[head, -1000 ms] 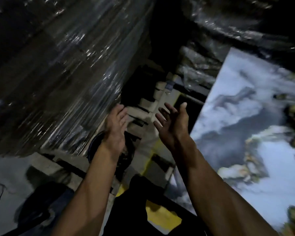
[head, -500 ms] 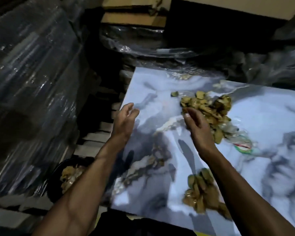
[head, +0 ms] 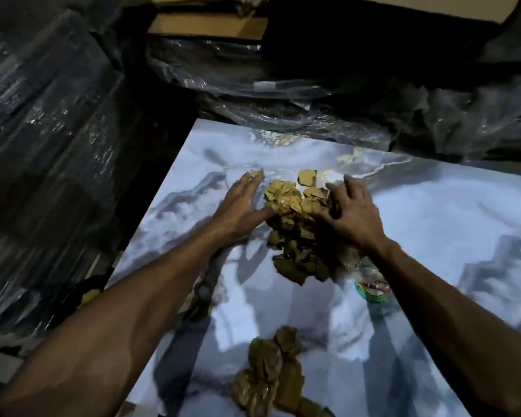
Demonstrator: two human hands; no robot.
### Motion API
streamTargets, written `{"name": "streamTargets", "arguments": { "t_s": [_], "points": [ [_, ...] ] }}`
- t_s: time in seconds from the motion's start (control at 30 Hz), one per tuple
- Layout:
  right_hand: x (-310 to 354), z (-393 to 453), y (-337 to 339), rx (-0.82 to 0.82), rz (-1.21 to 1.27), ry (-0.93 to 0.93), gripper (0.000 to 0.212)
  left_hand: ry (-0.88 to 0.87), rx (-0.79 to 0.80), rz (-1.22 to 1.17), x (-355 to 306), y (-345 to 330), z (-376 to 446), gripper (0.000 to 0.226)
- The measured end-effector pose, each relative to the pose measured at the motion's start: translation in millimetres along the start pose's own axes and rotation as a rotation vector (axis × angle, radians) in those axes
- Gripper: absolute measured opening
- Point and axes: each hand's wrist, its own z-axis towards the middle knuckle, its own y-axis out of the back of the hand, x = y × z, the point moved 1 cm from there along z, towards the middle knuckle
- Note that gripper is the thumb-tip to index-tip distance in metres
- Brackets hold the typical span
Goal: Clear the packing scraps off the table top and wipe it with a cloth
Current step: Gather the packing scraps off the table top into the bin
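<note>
**Both hands closing in on the far scrap pile**

The far pile of brown packing scraps (head: 295, 224) lies mid-table on the marbled table top (head: 433, 224). Your left hand (head: 241, 206) lies flat, fingers straight, against its left edge; your right hand (head: 348, 212) curls over the right side, fingers clawed into the scraps, likely to scoop them together. A second scrap pile (head: 271, 374) waits near you. A tape roll (head: 370, 291) sits right of the pile. No cloth shows.

Partly hidden under the right hand (head: 351, 216): heap of crumpled brown paper scraps (head: 295, 224). Cut by bottom edge: smaller brown scrap pile (head: 271, 377).
</note>
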Motion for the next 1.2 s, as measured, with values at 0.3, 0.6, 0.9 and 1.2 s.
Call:
{"name": "streamTargets", "arguments": {
  "t_s": [0.3,0.6,0.9,1.2],
  "points": [
    [13.1,-59.5,-25.8,-0.204,0.162,0.199,0.064,-0.11,0.096,0.058,-18.6,-33.1,29.0,0.075],
    [8.3,70.0,7.1,0.138,0.059,0.293,0.077,-0.188,0.006,0.133,-7.7,-37.3,-31.6,0.078],
    [-9.6,48.0,7.8,0.364,-0.023,0.381,0.075,0.044,0.056,0.288,5.3,-10.4,59.0,0.073],
    [-34.7,-34.9,-16.6,0.097,0.044,0.334,0.061,-0.246,0.085,0.316,-5.6,-38.1,34.8,0.082]
  ]
}}
